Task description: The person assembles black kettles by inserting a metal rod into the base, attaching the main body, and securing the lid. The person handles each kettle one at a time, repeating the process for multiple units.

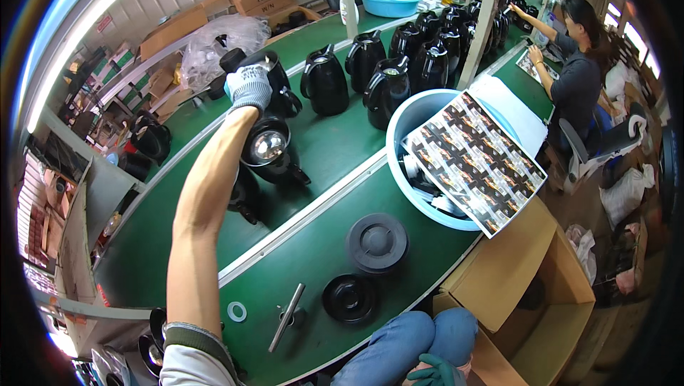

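1. Head view: our knit-gloved left hand (pixel 249 87) is at the rim of a glossy, rounded black jug (pixel 284 99), far left; its grip we cannot tell.
2. A flat printed sheet (pixel 479 161) hides much of the round blue tub (pixel 396 149) at right.
3. Our green-gloved right hand (pixel 436 372), near, is cut off; what it holds, we cannot tell.

Glossy black jugs (pixel 324 83) line the green table (pixel 335 140) at 12 o'clock. A pale-blue tub (pixel 422 111) at 3 sets off a repeat-patterned, multicoloured sheet (pixel 476 163); the left hand (pixel 249 88), at 10, wears grey and white.
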A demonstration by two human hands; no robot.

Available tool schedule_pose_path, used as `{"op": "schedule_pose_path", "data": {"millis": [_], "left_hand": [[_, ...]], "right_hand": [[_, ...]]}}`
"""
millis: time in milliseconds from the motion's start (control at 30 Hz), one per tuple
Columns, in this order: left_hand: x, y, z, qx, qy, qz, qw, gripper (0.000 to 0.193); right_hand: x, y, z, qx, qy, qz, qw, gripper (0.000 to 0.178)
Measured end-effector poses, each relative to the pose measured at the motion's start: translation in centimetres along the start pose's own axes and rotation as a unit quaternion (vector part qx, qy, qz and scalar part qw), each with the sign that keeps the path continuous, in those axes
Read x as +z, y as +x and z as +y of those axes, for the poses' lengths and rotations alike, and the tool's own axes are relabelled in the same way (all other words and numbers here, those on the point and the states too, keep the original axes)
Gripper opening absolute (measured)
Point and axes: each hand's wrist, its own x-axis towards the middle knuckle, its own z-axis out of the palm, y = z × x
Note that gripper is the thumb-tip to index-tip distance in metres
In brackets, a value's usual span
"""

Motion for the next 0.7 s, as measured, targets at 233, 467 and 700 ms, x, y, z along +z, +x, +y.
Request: {"op": "schedule_pose_path", "data": {"millis": [233, 467, 700], "left_hand": [[-12.8, -11.8, -8.3, 0.215, -0.015, 0.265, 0.940, 0.030], [-22.8, -34.9, -8.0, 0.328, -0.109, 0.165, 0.924, 0.033], [-20.1, -50.4, -6.1, 0.438, -0.192, 0.083, 0.874, 0.035]], "right_hand": [[17.3, 6.3, -1.8, -0.122, -0.519, -0.043, 0.845, 0.064], [34.6, 11.7, 3.1, -0.523, -0.798, -0.220, 0.204, 0.084], [26.8, 5.0, 6.8, -0.449, -0.870, -0.185, 0.082, 0.039]]}}
